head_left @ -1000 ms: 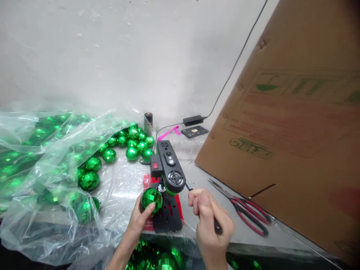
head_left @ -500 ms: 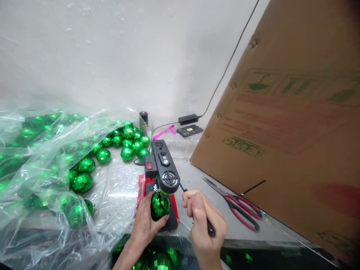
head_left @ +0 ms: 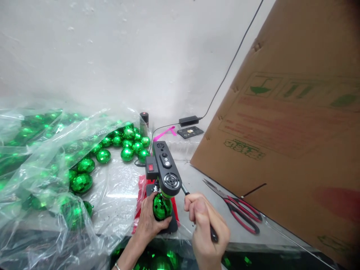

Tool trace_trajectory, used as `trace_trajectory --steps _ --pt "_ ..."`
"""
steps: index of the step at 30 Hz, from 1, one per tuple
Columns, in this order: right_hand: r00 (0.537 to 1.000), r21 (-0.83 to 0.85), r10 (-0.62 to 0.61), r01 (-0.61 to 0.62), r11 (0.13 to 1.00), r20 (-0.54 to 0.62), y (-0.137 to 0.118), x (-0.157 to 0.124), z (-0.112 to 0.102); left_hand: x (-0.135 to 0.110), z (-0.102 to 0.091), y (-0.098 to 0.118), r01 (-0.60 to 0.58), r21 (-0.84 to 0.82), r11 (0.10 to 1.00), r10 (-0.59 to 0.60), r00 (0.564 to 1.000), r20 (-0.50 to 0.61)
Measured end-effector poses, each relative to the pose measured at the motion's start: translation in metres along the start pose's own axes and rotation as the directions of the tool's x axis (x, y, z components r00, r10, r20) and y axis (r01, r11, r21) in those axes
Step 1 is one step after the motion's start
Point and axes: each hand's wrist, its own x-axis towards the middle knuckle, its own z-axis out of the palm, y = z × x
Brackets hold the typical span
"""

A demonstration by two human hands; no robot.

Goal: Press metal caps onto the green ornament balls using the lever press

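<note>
A shiny green faceted ball ornament [head_left: 162, 208] sits under the head of a small black bench press [head_left: 168, 165], and my left hand [head_left: 148, 216] is wrapped round its left and lower side. The machine has a red switch [head_left: 151, 167] on its left side and a dark base [head_left: 172, 226] on a red sheet [head_left: 137, 221]. My right hand [head_left: 208, 225] is closed in a fist round the machine's lever handle [head_left: 213, 234], whose metal rod runs up to the head. The ball's top is hidden beneath the head.
Many green balls [head_left: 82, 182] lie at left, partly under clear plastic [head_left: 33, 210]. Red-and-black scissors [head_left: 239, 208] lie at right beside a large cardboard box [head_left: 281, 123]. Behind stand a dark can [head_left: 144, 119], a power adapter [head_left: 189, 120] and a black card-like object [head_left: 190, 131].
The whole view has shifted slightly. Both hands keep their holds, on the ball and on the lever handle, with hardly any movement against the machine.
</note>
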Motion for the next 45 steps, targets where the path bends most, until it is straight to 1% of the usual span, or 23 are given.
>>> trace_trajectory --steps 4,7,12,21,26,30,38,45 --pt "0.998 0.019 -0.038 0.039 0.999 -0.047 0.012 -0.014 0.001 0.001 0.001 0.002 -0.028 0.013 1.0 0.028 1.0 -0.008" --pt "0.994 0.036 -0.053 0.057 0.998 -0.099 0.022 -0.027 0.002 0.0 0.001 0.005 -0.018 0.017 1.0 0.018 1.0 -0.008" --pt "0.991 0.048 -0.036 0.042 0.998 -0.129 0.032 -0.04 0.003 -0.001 0.0 0.007 0.0 0.024 1.0 0.0 1.0 0.001" --pt "0.986 0.02 -0.071 0.074 0.997 -0.152 0.029 -0.036 0.006 -0.002 0.0 0.006 -0.043 0.057 0.997 0.043 0.999 0.0" --pt "0.983 -0.022 -0.055 0.052 0.998 -0.173 0.031 -0.038 0.008 -0.002 -0.001 0.007 -0.063 0.082 0.995 0.062 0.998 0.006" --pt "0.985 -0.031 -0.04 0.036 0.999 -0.165 0.032 -0.04 0.006 -0.002 0.0 0.006 -0.063 0.085 0.994 0.062 0.998 0.011" --pt "0.99 -0.023 -0.067 0.064 0.998 -0.127 0.041 -0.048 0.003 -0.002 0.002 0.005 -0.079 0.078 0.994 0.08 0.997 -0.018" --pt "0.988 -0.028 -0.069 0.065 0.997 -0.137 0.042 -0.047 0.002 0.0 0.002 0.007 -0.065 0.063 0.996 0.066 0.998 -0.006"
